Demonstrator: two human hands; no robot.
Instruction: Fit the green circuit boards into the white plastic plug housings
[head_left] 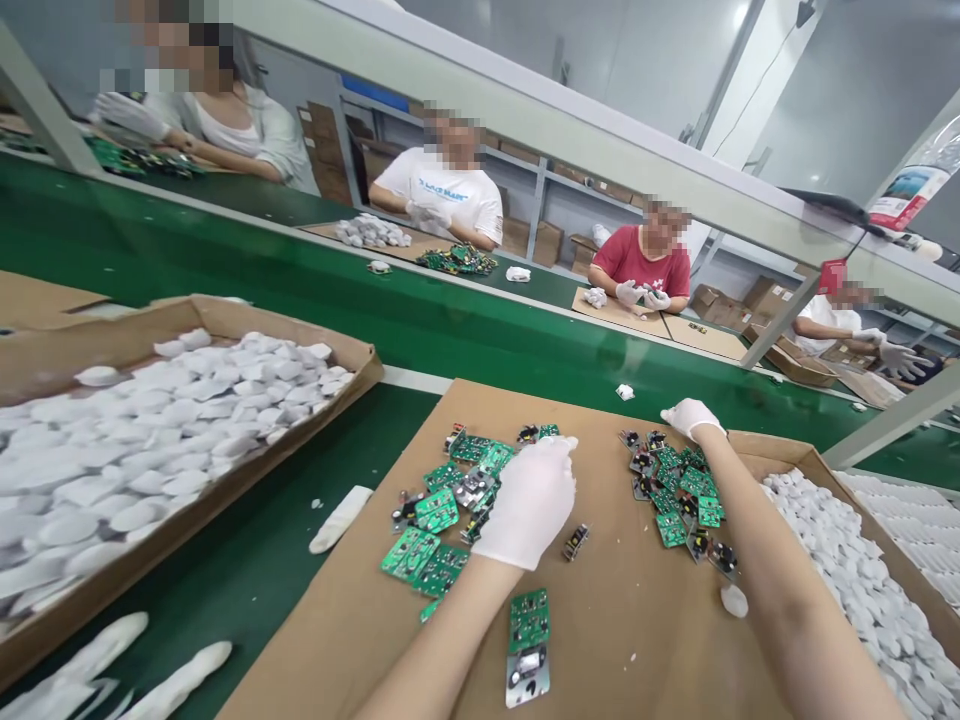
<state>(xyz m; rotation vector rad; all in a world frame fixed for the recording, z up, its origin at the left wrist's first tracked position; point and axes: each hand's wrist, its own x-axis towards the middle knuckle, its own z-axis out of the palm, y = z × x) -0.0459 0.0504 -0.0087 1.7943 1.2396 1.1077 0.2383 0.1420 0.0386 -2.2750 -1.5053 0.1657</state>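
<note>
Circuit boards (439, 510) in two loose heaps on my cardboard sheet (637, 640), my gloved left hand (529, 500) curled over the nearer heap, grip unclear, my gloved right hand (690, 416) closed beyond the farther boards (679, 490); most lie unsorted, white casings (150, 440) waiting boxed alongside.

Green circuit boards (679, 495) (white gloves (529, 505)) on brown cardboard (637, 620)
</note>
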